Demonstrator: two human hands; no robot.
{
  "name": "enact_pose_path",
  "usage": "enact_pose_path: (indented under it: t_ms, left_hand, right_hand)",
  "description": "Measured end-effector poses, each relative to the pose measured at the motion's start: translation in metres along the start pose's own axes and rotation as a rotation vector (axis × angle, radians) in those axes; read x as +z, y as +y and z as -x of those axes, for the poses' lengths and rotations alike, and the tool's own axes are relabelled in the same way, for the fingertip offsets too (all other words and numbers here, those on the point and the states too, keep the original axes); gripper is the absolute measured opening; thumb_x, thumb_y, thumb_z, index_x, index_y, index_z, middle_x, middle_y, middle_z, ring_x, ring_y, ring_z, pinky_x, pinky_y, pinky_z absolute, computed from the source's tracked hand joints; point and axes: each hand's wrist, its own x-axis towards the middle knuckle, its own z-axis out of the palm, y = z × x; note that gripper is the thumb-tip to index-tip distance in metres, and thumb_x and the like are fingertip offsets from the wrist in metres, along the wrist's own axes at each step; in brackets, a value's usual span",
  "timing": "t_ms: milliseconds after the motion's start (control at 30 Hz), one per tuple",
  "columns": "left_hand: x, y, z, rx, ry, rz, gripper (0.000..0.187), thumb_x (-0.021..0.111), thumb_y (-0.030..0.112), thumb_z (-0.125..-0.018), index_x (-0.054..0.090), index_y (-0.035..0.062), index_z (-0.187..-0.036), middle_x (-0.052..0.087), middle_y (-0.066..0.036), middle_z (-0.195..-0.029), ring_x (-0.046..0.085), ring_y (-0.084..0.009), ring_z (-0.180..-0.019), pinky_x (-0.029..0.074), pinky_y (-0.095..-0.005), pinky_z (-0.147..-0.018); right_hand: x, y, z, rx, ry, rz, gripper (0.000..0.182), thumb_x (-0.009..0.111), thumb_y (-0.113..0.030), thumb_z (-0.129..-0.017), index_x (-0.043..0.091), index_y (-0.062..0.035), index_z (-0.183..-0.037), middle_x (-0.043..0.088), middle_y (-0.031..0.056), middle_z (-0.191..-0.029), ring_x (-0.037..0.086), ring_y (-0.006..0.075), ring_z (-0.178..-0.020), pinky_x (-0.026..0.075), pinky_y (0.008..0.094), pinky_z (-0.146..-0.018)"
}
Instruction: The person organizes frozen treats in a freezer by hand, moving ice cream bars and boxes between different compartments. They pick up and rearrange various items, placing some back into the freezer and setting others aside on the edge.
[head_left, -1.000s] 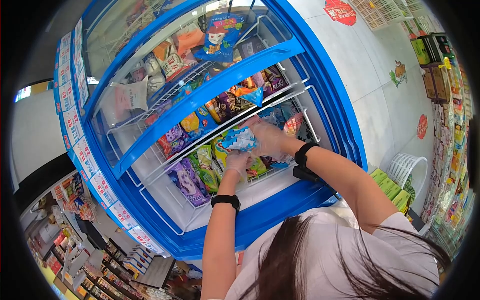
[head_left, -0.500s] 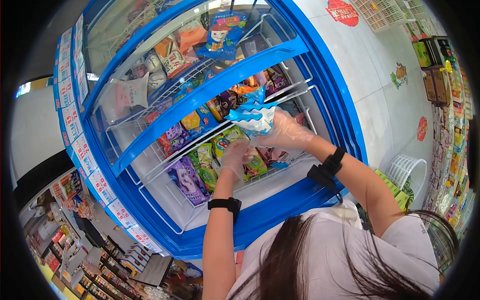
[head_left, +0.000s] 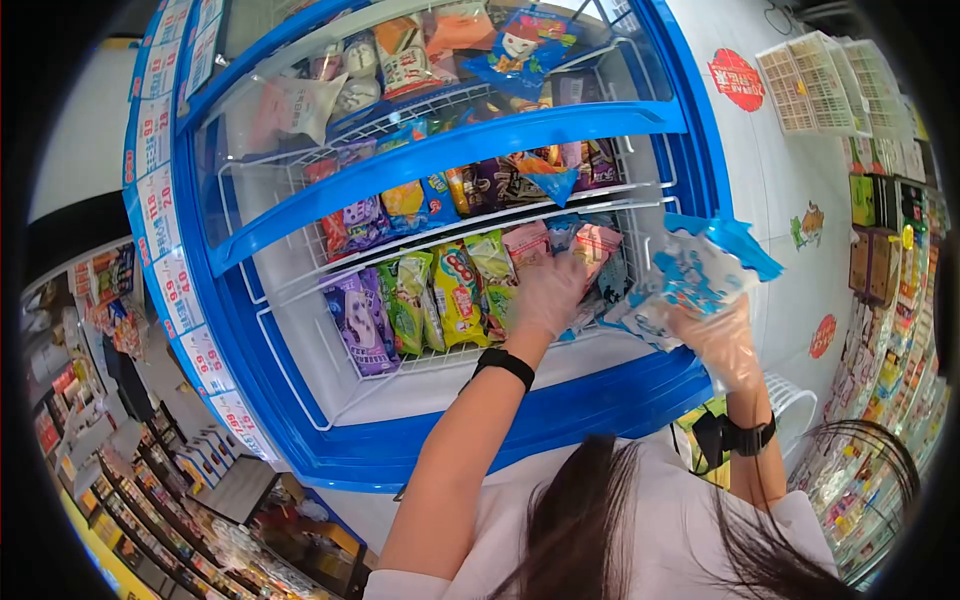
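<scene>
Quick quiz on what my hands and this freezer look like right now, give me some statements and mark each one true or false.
1. The right hand holds a blue-and-white package. True.
2. The left hand is well away from the freezer. False: it is in among the packets of the front basket.
3. Both hands are completely bare. False: each wears a thin, clear glove.
4. A purple packet lies at the picture's left end of the front basket. True.
5. The freezer frame is red. False: it is blue.
6. There is a black band on each wrist. True.
</scene>
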Motion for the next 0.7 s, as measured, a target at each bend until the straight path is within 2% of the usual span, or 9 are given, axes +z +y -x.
enact_pose_path:
  t_ms: [33,100,133,200,333,400,533,633,700]
  left_hand:
    - [0.004,0.000,-0.001,-0.019,0.002,0.007,0.020,0.055,0.019,-0.089,0.062,0.0063,-0.103,0.059,-0.018,-0.117,0.060,-0.0289,-0.108,0.051,-0.0410,-0.085]
    - [0.015,0.001,-0.008,0.554,0.031,-0.454,0.024,0.054,0.016,-0.089,0.065,0.0096,-0.110,0.059,-0.009,-0.125,0.053,-0.0231,-0.121,0.042,-0.0374,-0.100]
    - [0.034,0.002,-0.012,0.545,0.036,-0.448,0.024,0.054,0.016,-0.089,0.065,0.0096,-0.110,0.059,-0.009,-0.125,0.053,-0.0231,-0.121,0.042,-0.0374,-0.100]
    - [0.065,0.003,-0.019,0.379,0.205,-0.108,0.032,0.052,0.017,-0.090,0.066,0.0108,-0.118,0.055,-0.003,-0.135,0.042,-0.0217,-0.133,0.028,-0.0349,-0.112]
    - [0.074,0.004,-0.034,0.347,0.224,-0.322,0.037,0.049,0.021,-0.093,0.064,0.0120,-0.125,0.052,-0.001,-0.141,0.039,-0.0219,-0.136,0.021,-0.0347,-0.116]
    - [0.064,0.009,-0.054,0.608,-0.325,-0.697,0.041,0.044,0.022,-0.095,0.057,0.0101,-0.133,0.051,-0.002,-0.142,0.037,-0.0212,-0.137,0.021,-0.0358,-0.116]
    - [0.045,0.014,-0.049,0.487,-0.162,-0.818,0.043,0.045,0.020,-0.094,0.055,0.0104,-0.135,0.050,-0.002,-0.142,0.036,-0.0207,-0.137,0.021,-0.0360,-0.116]
    - [0.045,0.013,-0.046,0.302,-0.057,-0.634,0.045,0.049,0.028,-0.092,0.059,0.0041,-0.129,0.051,-0.008,-0.141,0.037,-0.0230,-0.137,0.017,-0.0461,-0.113]
    - [0.025,0.008,-0.033,0.252,-0.122,-0.559,0.038,0.050,0.025,-0.090,0.065,0.0100,-0.121,0.054,-0.007,-0.137,0.038,-0.0235,-0.136,0.018,-0.0452,-0.114]
  right_hand:
    - [-0.006,0.010,0.002,-0.005,-0.019,0.004,0.047,0.080,-0.008,-0.070,0.061,-0.0025,-0.112,0.068,0.0082,-0.104,0.065,0.0166,-0.090,0.054,0.0306,-0.080]
    - [-0.014,0.034,0.002,0.135,-0.008,0.169,0.054,0.079,-0.001,-0.070,0.057,-0.0007,-0.119,0.066,0.0070,-0.108,0.063,0.0136,-0.094,0.053,0.0288,-0.081]
    - [-0.012,0.035,0.002,0.131,-0.016,0.178,0.054,0.079,-0.001,-0.070,0.057,-0.0007,-0.119,0.066,0.0070,-0.108,0.063,0.0136,-0.094,0.053,0.0288,-0.081]
    - [-0.010,0.035,0.000,0.052,-0.006,0.041,0.057,0.079,0.000,-0.069,0.055,-0.0014,-0.120,0.065,0.0077,-0.109,0.063,0.0146,-0.095,0.053,0.0295,-0.082]
    - [0.006,0.031,-0.005,0.024,-0.016,0.191,0.055,0.079,0.000,-0.070,0.055,-0.0018,-0.119,0.066,0.0074,-0.109,0.063,0.0162,-0.097,0.053,0.0309,-0.083]
    - [0.016,0.027,-0.005,0.017,-0.021,0.115,0.055,0.079,-0.001,-0.069,0.055,-0.0024,-0.119,0.066,0.0069,-0.111,0.063,0.0161,-0.099,0.053,0.0314,-0.083]
    - [0.030,0.028,-0.008,0.083,-0.114,0.166,0.055,0.079,-0.001,-0.069,0.057,-0.0031,-0.119,0.066,0.0071,-0.111,0.064,0.0163,-0.102,0.051,0.0302,-0.087]
    - [0.036,0.031,-0.009,0.104,-0.059,0.057,0.046,0.079,-0.003,-0.071,0.060,-0.0018,-0.113,0.068,0.0075,-0.105,0.065,0.0155,-0.094,0.052,0.0301,-0.083]
    - [0.034,0.034,-0.012,0.081,-0.045,0.088,0.044,0.076,-0.002,-0.072,0.060,-0.0019,-0.112,0.068,0.0080,-0.105,0.065,0.0164,-0.093,0.052,0.0301,-0.081]
